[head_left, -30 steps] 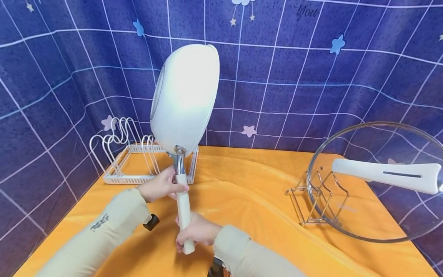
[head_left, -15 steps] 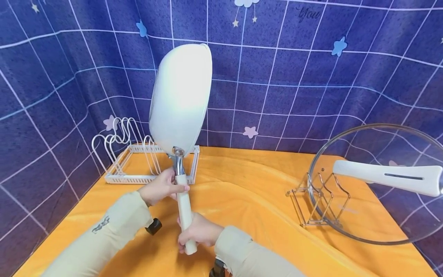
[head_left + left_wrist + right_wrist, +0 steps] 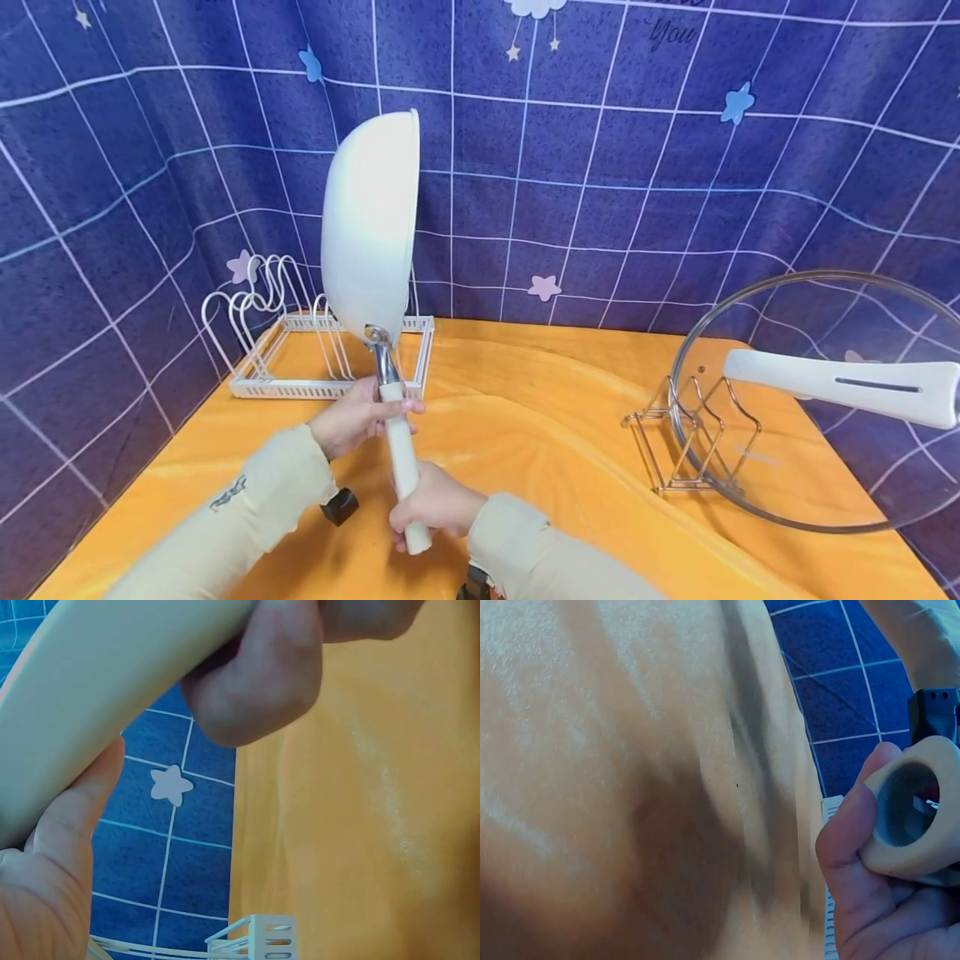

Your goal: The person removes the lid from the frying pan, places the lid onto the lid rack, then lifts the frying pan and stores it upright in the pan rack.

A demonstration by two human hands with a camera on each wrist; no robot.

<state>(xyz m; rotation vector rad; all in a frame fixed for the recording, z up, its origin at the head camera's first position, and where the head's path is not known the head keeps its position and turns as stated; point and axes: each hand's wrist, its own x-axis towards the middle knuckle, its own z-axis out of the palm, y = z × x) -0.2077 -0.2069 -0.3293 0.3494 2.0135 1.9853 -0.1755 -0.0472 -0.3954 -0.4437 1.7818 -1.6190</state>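
Note:
In the head view, a white wok (image 3: 369,225) stands up on its side, its bowl bulging left and its rim at the right. A metal joint links the bowl to a cream handle (image 3: 402,462). My left hand (image 3: 358,419) holds the upper handle just below that joint, thumb along one side. Lower down, my right hand (image 3: 437,502) grips the handle near its end. The left wrist view shows my left thumb (image 3: 75,817) against the handle. In the right wrist view, curled fingers surround the hollow handle end (image 3: 915,859). The bowl's inside is hidden.
Behind the wok, a white wire rack (image 3: 288,389) sits on the orange-covered table (image 3: 540,475). At the right, a small metal rack (image 3: 681,483) holds a large glass lid (image 3: 832,529) with a white handle, upright. A blue gridded curtain (image 3: 585,208) hangs at the back.
The wok has turned about its handle, so its bowl now shows nearly side-on with the rim further left. The left fingers have shifted with the handle; the right hand keeps its grip.

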